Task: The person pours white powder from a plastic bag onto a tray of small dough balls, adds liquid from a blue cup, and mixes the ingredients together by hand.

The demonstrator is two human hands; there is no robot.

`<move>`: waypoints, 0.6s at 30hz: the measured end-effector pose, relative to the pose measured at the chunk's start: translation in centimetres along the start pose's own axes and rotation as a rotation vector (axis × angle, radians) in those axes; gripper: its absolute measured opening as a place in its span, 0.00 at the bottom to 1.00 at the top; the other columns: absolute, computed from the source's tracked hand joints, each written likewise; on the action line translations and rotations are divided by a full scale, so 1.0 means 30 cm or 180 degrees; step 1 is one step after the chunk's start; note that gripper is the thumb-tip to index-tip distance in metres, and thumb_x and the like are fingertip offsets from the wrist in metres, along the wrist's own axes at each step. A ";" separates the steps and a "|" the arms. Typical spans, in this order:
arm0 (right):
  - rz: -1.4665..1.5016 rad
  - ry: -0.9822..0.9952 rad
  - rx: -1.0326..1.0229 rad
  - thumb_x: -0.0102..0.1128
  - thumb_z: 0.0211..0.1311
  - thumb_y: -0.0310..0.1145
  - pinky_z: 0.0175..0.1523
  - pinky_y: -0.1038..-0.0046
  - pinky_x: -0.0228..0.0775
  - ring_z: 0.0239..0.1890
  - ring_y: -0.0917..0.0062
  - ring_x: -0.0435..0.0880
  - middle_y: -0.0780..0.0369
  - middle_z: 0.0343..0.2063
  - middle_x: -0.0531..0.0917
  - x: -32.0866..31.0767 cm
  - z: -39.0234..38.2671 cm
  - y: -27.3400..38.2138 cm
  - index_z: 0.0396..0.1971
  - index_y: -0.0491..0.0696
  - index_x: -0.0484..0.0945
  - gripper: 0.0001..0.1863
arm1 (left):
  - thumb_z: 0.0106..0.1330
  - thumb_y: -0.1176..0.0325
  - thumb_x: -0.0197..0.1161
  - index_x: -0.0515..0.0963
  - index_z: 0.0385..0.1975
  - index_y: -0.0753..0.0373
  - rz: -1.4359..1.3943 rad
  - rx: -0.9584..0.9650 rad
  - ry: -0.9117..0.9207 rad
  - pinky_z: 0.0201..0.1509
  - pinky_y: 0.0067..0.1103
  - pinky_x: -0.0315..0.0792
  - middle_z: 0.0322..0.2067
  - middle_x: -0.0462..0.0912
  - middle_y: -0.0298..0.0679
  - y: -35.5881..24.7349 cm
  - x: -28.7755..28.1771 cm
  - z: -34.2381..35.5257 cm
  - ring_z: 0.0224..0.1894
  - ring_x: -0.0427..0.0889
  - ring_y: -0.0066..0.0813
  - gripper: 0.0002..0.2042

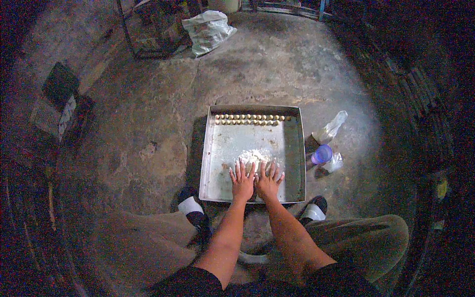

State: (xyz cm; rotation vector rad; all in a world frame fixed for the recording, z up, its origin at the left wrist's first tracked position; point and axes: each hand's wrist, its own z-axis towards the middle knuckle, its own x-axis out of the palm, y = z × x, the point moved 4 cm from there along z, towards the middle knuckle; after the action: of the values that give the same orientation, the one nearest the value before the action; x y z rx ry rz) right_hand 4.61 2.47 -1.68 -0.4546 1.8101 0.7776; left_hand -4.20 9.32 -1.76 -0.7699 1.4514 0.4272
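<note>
A square metal tray [288, 143] with raised sides rests on the floor before me. Near its middle lies a heap of white flour [254, 155]. My left hand [242, 184] and my right hand [267, 184] reach over the tray's near side, side by side, palms down with fingers spread. The fingertips meet the near edge of the flour, and some white powder is on them. Whether anything lies beneath the palms is hidden. Along the far side of the tray run two rows of small, pale round dough balls [247, 117].
To the tray's right stand a purple cup [322, 154], a clear plastic bag with pale contents [334, 127] and a smaller clear bag [335, 162]. A white sack [208, 32] sits farther off on the concrete floor [277, 64]. My feet flank the tray's near corners.
</note>
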 end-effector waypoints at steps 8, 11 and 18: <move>-0.0052 -0.0268 0.0157 0.41 0.67 0.54 0.70 0.39 0.24 0.74 0.54 0.40 0.54 0.74 0.38 0.028 0.011 -0.043 0.71 0.56 0.51 0.36 | 0.72 0.57 0.46 0.53 0.71 0.40 -0.0001 0.0009 0.0083 0.72 0.52 0.33 0.72 0.43 0.52 -0.020 -0.007 0.008 0.74 0.41 0.52 0.27; -0.0060 -0.0288 0.0173 0.40 0.68 0.53 0.69 0.40 0.26 0.73 0.52 0.42 0.53 0.73 0.39 0.018 0.012 -0.028 0.71 0.54 0.51 0.35 | 0.71 0.57 0.46 0.52 0.71 0.39 0.0068 -0.0008 0.0106 0.72 0.53 0.33 0.72 0.41 0.52 -0.004 -0.002 0.012 0.74 0.40 0.53 0.27; 0.0049 -0.0308 0.0352 0.40 0.69 0.52 0.70 0.42 0.28 0.71 0.49 0.46 0.49 0.72 0.43 -0.006 -0.005 -0.030 0.71 0.51 0.51 0.35 | 0.71 0.57 0.44 0.49 0.72 0.43 0.0116 -0.0101 0.0117 0.72 0.53 0.33 0.72 0.39 0.52 -0.012 -0.002 0.011 0.74 0.39 0.53 0.29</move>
State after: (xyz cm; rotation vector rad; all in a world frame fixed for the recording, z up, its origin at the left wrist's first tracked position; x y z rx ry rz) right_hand 5.14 1.71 -1.72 -0.3258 1.7581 0.6944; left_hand -3.72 9.31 -1.63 -0.7811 1.4978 0.4670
